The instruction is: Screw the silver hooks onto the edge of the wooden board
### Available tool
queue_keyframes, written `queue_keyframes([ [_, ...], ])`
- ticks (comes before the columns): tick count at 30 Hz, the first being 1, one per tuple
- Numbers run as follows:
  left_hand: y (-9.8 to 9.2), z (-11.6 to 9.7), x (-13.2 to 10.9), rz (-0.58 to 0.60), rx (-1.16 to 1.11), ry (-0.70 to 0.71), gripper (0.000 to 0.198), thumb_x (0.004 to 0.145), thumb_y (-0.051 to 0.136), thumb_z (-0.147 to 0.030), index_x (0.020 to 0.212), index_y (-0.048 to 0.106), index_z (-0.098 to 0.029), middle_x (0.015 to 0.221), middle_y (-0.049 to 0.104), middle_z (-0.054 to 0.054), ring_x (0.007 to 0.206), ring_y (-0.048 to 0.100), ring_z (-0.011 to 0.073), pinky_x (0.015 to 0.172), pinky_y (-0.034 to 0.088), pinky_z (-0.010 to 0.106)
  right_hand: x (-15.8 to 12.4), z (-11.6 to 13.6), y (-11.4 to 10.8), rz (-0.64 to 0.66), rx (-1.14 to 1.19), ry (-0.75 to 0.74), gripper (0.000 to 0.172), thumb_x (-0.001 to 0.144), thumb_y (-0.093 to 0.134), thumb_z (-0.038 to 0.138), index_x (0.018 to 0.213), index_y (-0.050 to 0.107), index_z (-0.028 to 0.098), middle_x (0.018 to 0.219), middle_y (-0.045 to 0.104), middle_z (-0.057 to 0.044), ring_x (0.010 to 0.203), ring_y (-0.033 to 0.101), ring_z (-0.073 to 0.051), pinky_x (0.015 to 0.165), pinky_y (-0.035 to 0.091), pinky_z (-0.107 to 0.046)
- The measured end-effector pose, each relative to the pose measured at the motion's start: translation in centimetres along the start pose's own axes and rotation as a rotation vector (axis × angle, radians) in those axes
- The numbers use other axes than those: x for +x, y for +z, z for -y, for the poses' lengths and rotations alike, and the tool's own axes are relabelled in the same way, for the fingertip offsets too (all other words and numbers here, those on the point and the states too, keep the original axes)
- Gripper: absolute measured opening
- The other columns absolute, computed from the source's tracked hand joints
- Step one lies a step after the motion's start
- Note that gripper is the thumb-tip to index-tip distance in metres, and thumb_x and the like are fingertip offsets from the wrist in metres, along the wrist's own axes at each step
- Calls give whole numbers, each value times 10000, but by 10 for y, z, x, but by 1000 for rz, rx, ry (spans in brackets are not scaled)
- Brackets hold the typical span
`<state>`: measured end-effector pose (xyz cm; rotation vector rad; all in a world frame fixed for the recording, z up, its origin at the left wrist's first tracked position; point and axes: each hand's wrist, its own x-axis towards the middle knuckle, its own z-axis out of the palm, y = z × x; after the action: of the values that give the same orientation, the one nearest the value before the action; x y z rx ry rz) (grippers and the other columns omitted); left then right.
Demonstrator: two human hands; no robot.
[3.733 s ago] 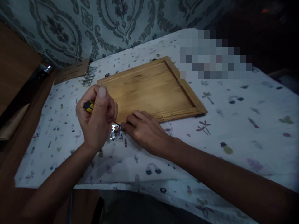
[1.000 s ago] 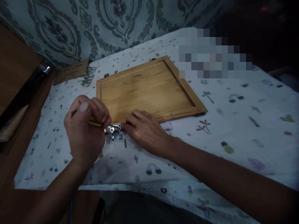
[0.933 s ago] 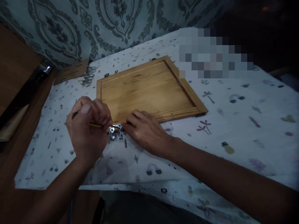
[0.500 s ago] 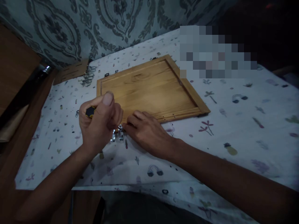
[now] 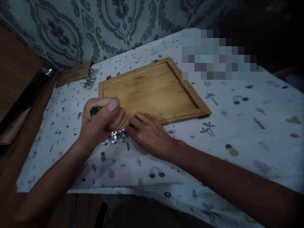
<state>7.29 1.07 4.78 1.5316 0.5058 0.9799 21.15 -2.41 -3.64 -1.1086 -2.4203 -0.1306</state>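
Observation:
My left hand (image 5: 103, 118) is closed around a screwdriver, whose black and yellow handle end (image 5: 94, 111) shows inside the fist; its shaft and tip are hidden. Under that fist, bent shiny metal clips (image 5: 114, 137) stick out from the near edge of a framed wooden board (image 5: 152, 88). My right hand (image 5: 148, 134) rests on the same edge, fingers curled and fingertips close against the rightmost clip. What those fingertips pinch, if anything, is out of sight. The board lies flat, with small dark holes along its near edge to the right of my hand.
A patterned white cloth (image 5: 190, 158) covers the table. At the back left lie a slotted cardboard piece (image 5: 73, 74) and a cluster of metal clips (image 5: 91, 79). A patterned wall (image 5: 106, 28) rises behind; a blurred-out patch covers the back right.
My left fist has turned and tilted slightly over the screwdriver, shifting a little right and down. More of the metal clips shows beneath it. My right hand stays in place on the board.

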Motion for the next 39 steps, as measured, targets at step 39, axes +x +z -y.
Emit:
queue_keyframes([
  [39,8,8,5,-207,14,63,595,804,724,-373,478,269,-171,411,190,-72,339,154,29,344,134,221,0,0,-5,35,32,1,148,948,540,162,930,680,120,891,622,-100,864,447,-222,718,343,-351],
])
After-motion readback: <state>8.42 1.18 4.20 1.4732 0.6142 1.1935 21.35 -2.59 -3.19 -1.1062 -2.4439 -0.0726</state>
